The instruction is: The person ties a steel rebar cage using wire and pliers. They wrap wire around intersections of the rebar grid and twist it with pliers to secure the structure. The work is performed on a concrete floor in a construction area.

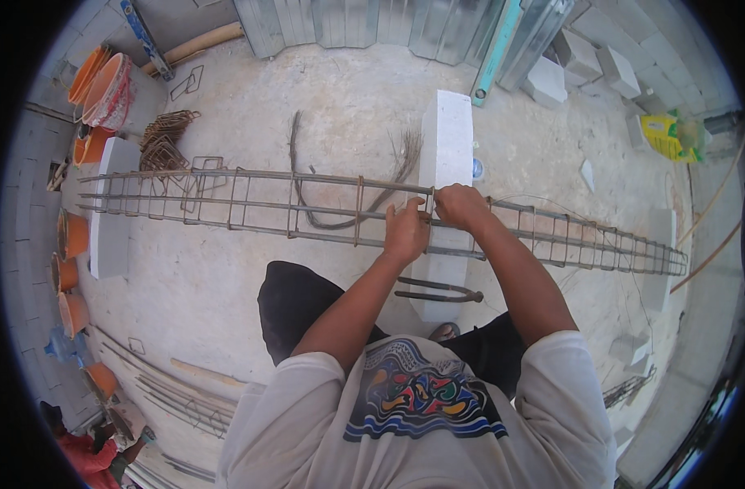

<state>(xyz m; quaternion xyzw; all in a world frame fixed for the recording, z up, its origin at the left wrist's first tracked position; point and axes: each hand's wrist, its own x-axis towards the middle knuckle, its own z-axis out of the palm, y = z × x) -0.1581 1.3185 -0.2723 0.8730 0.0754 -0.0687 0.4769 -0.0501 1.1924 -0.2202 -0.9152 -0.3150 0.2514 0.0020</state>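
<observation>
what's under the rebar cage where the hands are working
A white block lies under the rebar cage, with pincers on its near end. Both hands cover the spot beneath them.

Head-worn fisheye, steeply downward, close

One long rebar cage (307, 208) runs across the middle. Two white blocks (444, 163) sit under it. Seven orange buckets (108, 90) line the left edge.

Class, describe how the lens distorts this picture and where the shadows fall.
Head view: the fisheye bends the long rebar cage into an arc, and a black rim surrounds the round image; even daylight; a dark shadow lies on the concrete floor below the left hand.
</observation>
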